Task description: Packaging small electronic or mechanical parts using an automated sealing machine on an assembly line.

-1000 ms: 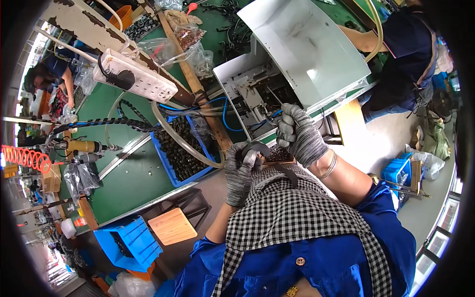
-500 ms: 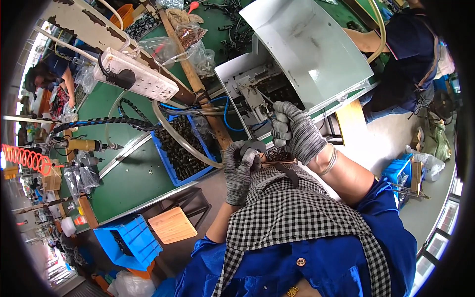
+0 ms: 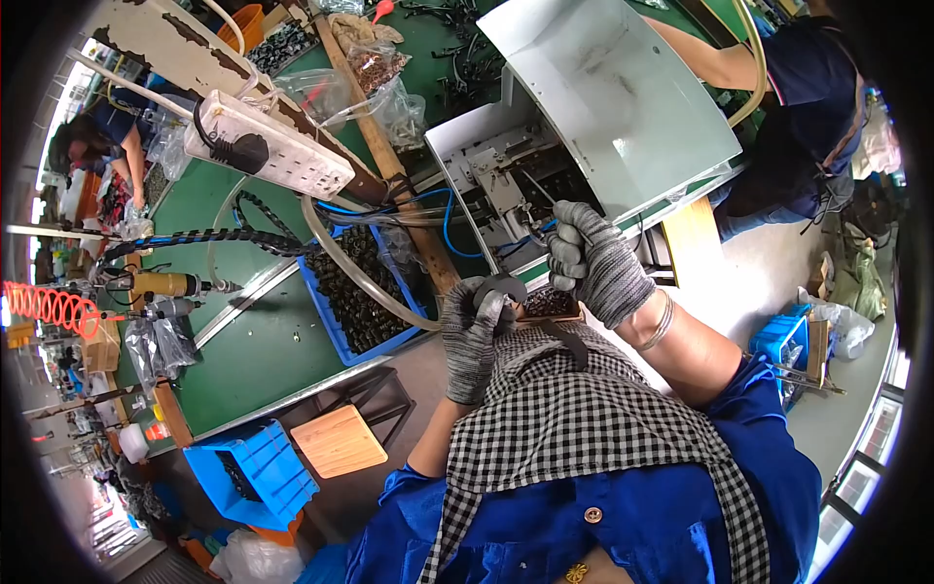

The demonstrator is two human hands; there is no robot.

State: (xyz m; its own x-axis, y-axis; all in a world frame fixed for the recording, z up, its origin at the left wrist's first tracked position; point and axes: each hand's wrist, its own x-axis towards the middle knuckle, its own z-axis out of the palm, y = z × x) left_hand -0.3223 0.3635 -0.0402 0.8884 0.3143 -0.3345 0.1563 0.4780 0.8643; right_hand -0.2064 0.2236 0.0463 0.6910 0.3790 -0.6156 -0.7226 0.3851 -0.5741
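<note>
Both my hands wear grey knit gloves. My left hand (image 3: 471,336) grips a small dark curved part (image 3: 500,289) just above my checked apron. My right hand (image 3: 595,261) is closed around a thin metal tool (image 3: 538,188) whose tip reaches into the open metal machine (image 3: 506,165) in front of me. A small tray of dark parts (image 3: 550,305) rests between my two hands at the bench edge.
A blue bin of dark small parts (image 3: 355,292) sits on the green bench (image 3: 243,350) to my left, crossed by a clear hose (image 3: 350,273). A white power strip (image 3: 268,146), a wooden stool (image 3: 339,440), blue crates (image 3: 243,472), and other people at the far left and top right surround me.
My right hand has lifted from beside my left hand up toward the machine opening. My left hand stays in place with the dark part.
</note>
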